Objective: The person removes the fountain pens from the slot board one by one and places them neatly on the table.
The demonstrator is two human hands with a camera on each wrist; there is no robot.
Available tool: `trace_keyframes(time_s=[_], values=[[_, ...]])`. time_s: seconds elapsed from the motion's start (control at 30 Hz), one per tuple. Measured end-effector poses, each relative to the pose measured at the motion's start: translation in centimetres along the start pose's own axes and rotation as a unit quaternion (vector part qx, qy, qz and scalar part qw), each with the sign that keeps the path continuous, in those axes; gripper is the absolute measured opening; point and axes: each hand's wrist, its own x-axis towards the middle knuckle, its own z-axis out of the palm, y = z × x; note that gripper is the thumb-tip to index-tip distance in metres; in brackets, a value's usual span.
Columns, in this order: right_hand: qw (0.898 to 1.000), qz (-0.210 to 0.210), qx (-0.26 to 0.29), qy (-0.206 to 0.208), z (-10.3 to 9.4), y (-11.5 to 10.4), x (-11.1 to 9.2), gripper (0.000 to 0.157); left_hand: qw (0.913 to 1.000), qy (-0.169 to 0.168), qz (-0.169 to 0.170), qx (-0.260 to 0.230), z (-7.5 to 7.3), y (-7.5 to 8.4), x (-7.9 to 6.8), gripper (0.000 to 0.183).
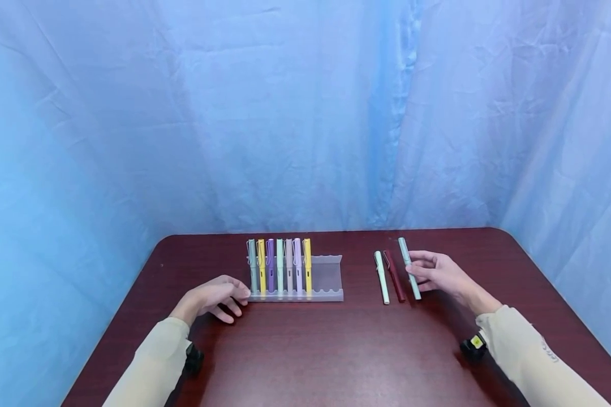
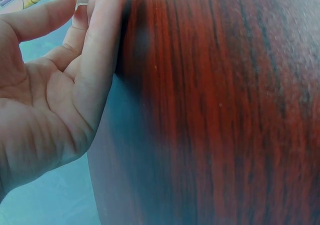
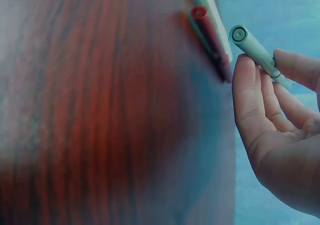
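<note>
My right hand [image 1: 440, 274] pinches a pale blue-green pen [image 1: 409, 268] between thumb and fingers, tilted above the table at the right. In the right wrist view, the round end of this pen [image 3: 240, 34] points toward the camera. Just left of it lie a dark red pen [image 1: 395, 277] and a mint pen [image 1: 382, 277]. My left hand [image 1: 216, 297] holds the left front corner of a translucent pen rack [image 1: 331, 295] with its fingertips. Several pens, among them a purple pen [image 1: 271, 265] and a yellow pen [image 1: 308, 265], lie side by side in the rack's left notches.
The dark red wooden table [image 1: 356, 356] has rounded far corners. Pale blue curtains [image 1: 295, 113] hang behind it and along both sides. The rack's right-hand notches hold no pens.
</note>
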Motion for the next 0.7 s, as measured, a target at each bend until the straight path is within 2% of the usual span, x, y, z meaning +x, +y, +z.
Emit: trace_keyframes(time_s=[0.43, 0.7], values=[[0.999, 0.037, -0.027, 0.019, -0.2, 1.1, 1.7, 0.068, 1.0000, 0.001, -0.001, -0.002, 0.2, 0.1, -0.1, 0.022], [0.997, 0.016, -0.063, 0.030, 0.2, 0.6, 1.5, 0.065, 1.0000, 0.003, -0.004, -0.003, 0.3, 0.2, -0.1, 0.021]])
